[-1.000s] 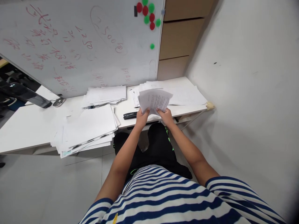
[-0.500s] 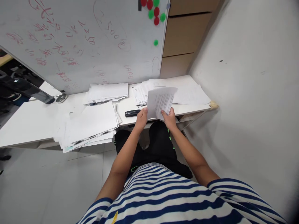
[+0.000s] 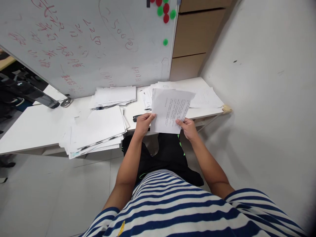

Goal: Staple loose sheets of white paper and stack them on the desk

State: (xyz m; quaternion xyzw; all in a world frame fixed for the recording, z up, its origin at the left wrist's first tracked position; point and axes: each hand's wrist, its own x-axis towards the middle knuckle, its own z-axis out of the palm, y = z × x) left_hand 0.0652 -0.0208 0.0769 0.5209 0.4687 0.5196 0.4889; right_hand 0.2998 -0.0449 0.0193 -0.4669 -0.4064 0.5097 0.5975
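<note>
A printed sheet of paper (image 3: 168, 110) is held up over my lap and the desk's front edge, its text lines turned sideways. My left hand (image 3: 144, 123) pinches its left edge, thumb on the face. On its lower right side, my right hand (image 3: 189, 127) grips it with the thumb across the print. Whether there is more than one sheet I cannot tell. Partly hidden behind my left hand lies a black stapler-like object (image 3: 135, 118) on the desk.
On the white desk (image 3: 34, 126), a large paper stack (image 3: 98, 126) overhangs the front edge at left. Another stack (image 3: 116, 95) lies behind it, and loose papers (image 3: 207, 98) at right. A whiteboard (image 3: 81, 49) stands at the back; a mouse (image 3: 66, 102) and dark bottle (image 3: 37, 93) are left.
The paper has spread flatter and wider toward me, showing more print. My hands have moved apart, the left one further over the black object.
</note>
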